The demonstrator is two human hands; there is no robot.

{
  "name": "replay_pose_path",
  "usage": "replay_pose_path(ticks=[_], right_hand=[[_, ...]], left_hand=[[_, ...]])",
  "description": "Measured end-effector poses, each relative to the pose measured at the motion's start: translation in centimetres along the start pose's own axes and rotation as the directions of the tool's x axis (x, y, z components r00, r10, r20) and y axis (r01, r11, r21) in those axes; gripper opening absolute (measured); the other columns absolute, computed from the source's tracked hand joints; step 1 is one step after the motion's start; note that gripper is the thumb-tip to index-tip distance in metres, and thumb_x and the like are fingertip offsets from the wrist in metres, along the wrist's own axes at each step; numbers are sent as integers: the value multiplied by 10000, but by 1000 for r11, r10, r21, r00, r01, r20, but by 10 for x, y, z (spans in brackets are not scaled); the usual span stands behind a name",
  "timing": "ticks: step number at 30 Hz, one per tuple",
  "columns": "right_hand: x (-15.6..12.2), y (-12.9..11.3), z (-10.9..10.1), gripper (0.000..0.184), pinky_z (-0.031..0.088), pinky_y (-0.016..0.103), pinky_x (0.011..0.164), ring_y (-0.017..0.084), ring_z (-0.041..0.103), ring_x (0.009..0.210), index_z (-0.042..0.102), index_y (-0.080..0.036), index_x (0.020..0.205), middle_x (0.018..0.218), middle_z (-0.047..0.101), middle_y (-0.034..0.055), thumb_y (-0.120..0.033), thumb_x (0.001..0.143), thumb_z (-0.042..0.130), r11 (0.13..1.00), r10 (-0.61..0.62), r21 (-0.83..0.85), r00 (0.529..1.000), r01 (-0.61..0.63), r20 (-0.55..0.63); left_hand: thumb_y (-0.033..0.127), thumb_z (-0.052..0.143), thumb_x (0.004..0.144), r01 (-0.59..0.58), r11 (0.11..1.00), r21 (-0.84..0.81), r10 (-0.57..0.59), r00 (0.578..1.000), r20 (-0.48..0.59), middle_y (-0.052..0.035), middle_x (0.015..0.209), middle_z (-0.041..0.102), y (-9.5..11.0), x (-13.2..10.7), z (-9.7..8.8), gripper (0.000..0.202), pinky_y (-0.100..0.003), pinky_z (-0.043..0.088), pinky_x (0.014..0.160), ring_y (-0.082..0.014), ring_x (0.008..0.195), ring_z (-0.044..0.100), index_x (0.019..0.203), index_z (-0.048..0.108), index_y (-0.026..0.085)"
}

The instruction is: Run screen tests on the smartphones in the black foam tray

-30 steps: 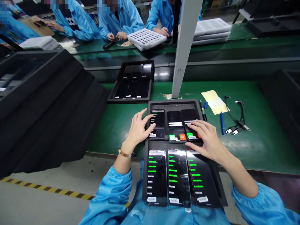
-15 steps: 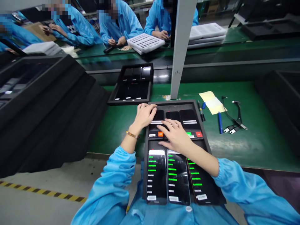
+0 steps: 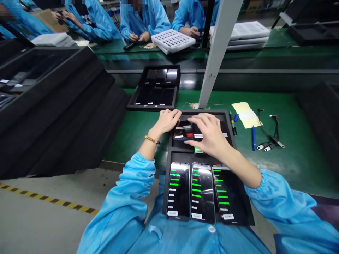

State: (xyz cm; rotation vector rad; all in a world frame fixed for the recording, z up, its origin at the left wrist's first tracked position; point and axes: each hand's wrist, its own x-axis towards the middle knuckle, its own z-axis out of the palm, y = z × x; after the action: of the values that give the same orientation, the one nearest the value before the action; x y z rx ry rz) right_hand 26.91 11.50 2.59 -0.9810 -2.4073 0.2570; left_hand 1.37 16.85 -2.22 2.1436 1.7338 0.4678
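Note:
Both hands are at the far row of a black foam tray [image 3: 169, 158]. My left hand [image 3: 168, 120] closes on the upper left corner of a smartphone [image 3: 182, 131], which is tilted and raised at its lower end. Its screen shows pale bars and a red button. My right hand [image 3: 210, 135] curves around that phone's right side, fingers by the top end and thumb by the lower edge. It partly hides another smartphone [image 3: 199, 150] with a green button. Three lit smartphones with green text lines, left [image 3: 178, 197], middle [image 3: 203, 197] and right [image 3: 230, 190], lie in the near row.
Farther back is a second tray [image 3: 152, 106] of dark phones. Black stacked trays [image 3: 87, 106] rise at left. A grey post [image 3: 217, 53] stands behind my tray. Rightward lie yellow paper [image 3: 245, 114], a blue pen [image 3: 254, 138] and cables [image 3: 274, 135]. Co-workers in blue sit opposite.
The left far-row phone has tilted up at its lower end, and its orange button now shows red. My right hand has moved up and curved around it. The whole view has shifted slightly.

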Motion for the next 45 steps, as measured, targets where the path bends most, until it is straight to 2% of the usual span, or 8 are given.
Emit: replay_pose_path(ticks=[8, 12, 16, 21, 31, 36, 40, 45], right_hand=[[-3, -2, 2, 677, 366, 588, 1182, 412, 471, 1452, 497, -296, 1568, 1507, 617, 132, -481, 968, 751, 1000, -16, 24, 1000, 16, -10], [-24, -13, 23, 758, 363, 592, 1184, 411, 456, 1484, 456, -288, 1605, 1570, 572, 154, -406, 938, 797, 991, -115, -53, 988, 121, 104], [-40, -20, 39, 798, 357, 589, 1192, 406, 455, 1497, 429, -275, 1624, 1601, 543, 175, -427, 937, 805, 990, -102, -86, 985, 114, 137], [-48, -3, 25, 888, 357, 601, 1184, 416, 453, 1485, 355, -272, 1658, 1585, 540, 177, -618, 945, 754, 999, 0, -46, 999, 2, 36], [-91, 34, 9, 888, 373, 606, 1152, 423, 471, 1466, 361, -297, 1633, 1570, 541, 177, -644, 925, 770, 993, 107, -57, 990, -102, 94], [-74, 17, 21, 851, 388, 584, 1154, 415, 474, 1460, 453, -232, 1587, 1572, 550, 185, -594, 907, 815, 992, 50, -119, 991, -36, 122], [-49, -5, 34, 812, 375, 551, 1166, 403, 484, 1458, 536, -195, 1537, 1542, 596, 188, -506, 872, 882, 980, -72, -175, 990, 93, 120], [-17, -9, 18, 721, 376, 530, 1156, 376, 513, 1427, 553, -230, 1512, 1496, 636, 150, -530, 918, 831, 984, -141, -113, 989, 135, -39]], left_hand=[[525, 385, 1125, 30, 999, -29, -30, 999, 32, -36, 1075, 814, -1, 2, -3, 430, -514, 328, 1096, -316, 1134, 571, 1233, 730, 292], [526, 555, 1063, 21, 998, -53, -18, 999, 43, -21, 1105, 823, -3, -4, -4, 356, -514, 321, 1121, -315, 1195, 541, 1276, 724, 296], [613, 760, 917, -55, 996, -70, 60, 995, 82, -22, 1182, 801, -9, -11, -4, 550, -511, 335, 1129, -326, 1209, 507, 1373, 691, 314], [682, 850, 805, -108, 993, -45, 112, 989, 98, -40, 1248, 765, -12, -17, -2, 743, -522, 341, 1143, -349, 1228, 487, 1432, 651, 335], [666, 839, 827, -105, 994, -36, 107, 992, 74, -53, 1261, 745, -9, -22, -1, 705, -534, 341, 1154, -355, 1256, 476, 1418, 655, 330], [647, 677, 976, -71, 996, -52, 74, 996, 55, -36, 1242, 760, -4, -20, 2, 538, -513, 339, 1158, -326, 1254, 476, 1397, 671, 312], [624, 600, 1031, -33, 997, -64, 35, 999, 26, -28, 1216, 776, -1, -20, 4, 475, -511, 325, 1170, -315, 1260, 478, 1378, 680, 309], [599, 409, 1110, 28, 995, -93, -23, 998, 59, -27, 1234, 762, 0, -16, -2, 445, -525, 313, 1179, -299, 1237, 502, 1305, 688, 312]])
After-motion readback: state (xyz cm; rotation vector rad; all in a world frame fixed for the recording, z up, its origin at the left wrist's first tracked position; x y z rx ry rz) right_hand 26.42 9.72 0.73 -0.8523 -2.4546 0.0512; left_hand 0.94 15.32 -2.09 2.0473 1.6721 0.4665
